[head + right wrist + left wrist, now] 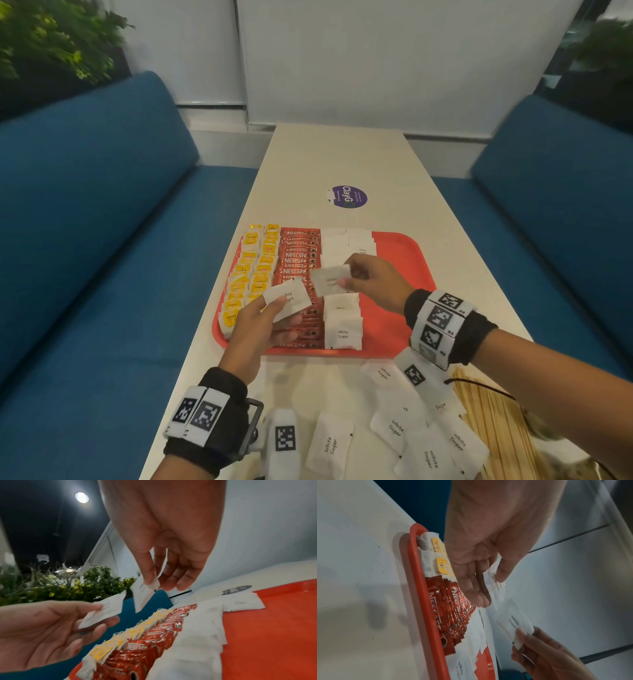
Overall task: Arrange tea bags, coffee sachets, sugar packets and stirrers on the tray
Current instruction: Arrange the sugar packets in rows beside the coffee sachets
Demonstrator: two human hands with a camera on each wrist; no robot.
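Long pale table runs between two blue sofas, one left, one right. Round purple sticker on tabletop. Green plants with yellow flowers behind left sofa. White blind at far end. Ceiling light lit.

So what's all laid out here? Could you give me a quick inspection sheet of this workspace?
Surface: a long pale table with a red tray on it.
Job's things: on the tray, yellow-tagged tea bags, red coffee sachets and a column of white sugar packets; loose sugar packets and wooden stirrers lie on the table near the person.
Clutter: a purple round sticker.
Grippers: left hand and right hand each pinch one sugar packet above the tray.
Cables: a thin black cord by the right wrist.
Surroundings: blue benches, plants.
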